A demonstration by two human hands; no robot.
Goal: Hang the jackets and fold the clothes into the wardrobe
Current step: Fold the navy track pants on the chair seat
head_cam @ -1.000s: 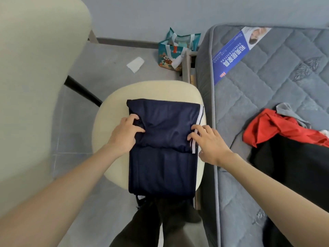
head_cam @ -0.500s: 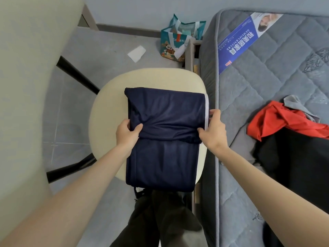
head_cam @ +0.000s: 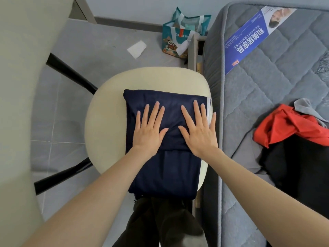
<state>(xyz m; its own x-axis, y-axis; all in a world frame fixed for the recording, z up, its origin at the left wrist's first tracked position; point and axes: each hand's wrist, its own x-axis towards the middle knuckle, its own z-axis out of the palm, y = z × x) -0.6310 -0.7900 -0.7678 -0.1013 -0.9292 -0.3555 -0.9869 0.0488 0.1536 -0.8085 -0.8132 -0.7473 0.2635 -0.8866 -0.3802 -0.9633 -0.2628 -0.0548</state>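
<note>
Change: Half a second earlier each hand pinched a side edge of the folded-over layer. Now both lie palm down on top of it, side by side.
Left hand: The left hand presses flat on the navy garment, fingers straight and spread, gripping nothing.
Right hand: The right hand is flat in the same way and holds nothing. Its outer fingers reach the white stripe along the garment's right edge.
Garment's place: It lies as a folded rectangle on the chair seat, and its near end hangs over the seat's front edge by the person's legs.
Fabric: Thin, smooth, dark navy cloth. The upper layer is doubled over the lower, with a soft ridge across it under the heels of both hands.
Seat: Cream, rounded and matte, on thin black legs, just beside the mattress.
Mattress: Grey and quilted in stitched diamonds, with a piped edge and a glossy blue label set at a slant.
Pile: A crumpled red garment, a black garment and a grey cloth lie together on the mattress, well apart from the navy one.
Floor: Grey tiles carry a teal gift bag with white handles and a white paper scrap.
</note>
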